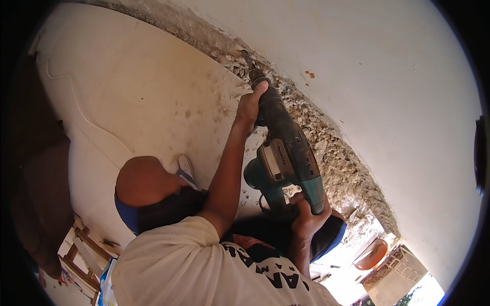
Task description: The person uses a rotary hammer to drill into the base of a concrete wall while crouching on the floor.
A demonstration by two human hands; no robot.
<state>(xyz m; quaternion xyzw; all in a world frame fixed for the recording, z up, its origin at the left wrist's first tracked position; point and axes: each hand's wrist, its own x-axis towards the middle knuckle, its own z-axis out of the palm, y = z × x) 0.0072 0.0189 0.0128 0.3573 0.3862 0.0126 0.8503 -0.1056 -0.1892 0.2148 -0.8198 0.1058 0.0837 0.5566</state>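
A black and teal demolition hammer (292, 145) runs diagonally across the middle of the view. My left hand (248, 106) grips it at the front, near the chuck, with the thumb along the collar. At the back, my right hand (308, 218) is wrapped round the rear handle; part of its fingers is hidden. The chisel bit (248, 58) points away from me, its tip against the broken edge at the foot of the white wall (388, 92). Loose grey rubble (326, 145) lies in a strip beside the tool.
Pale dusty floor (127, 76) spreads to the left, crossed by a thin white cable (94, 120). My bent knee (145, 188) and shoe (185, 167) are close by. A wooden frame (84, 255) stands at lower left; a reddish-brown basin (371, 254) lies at lower right.
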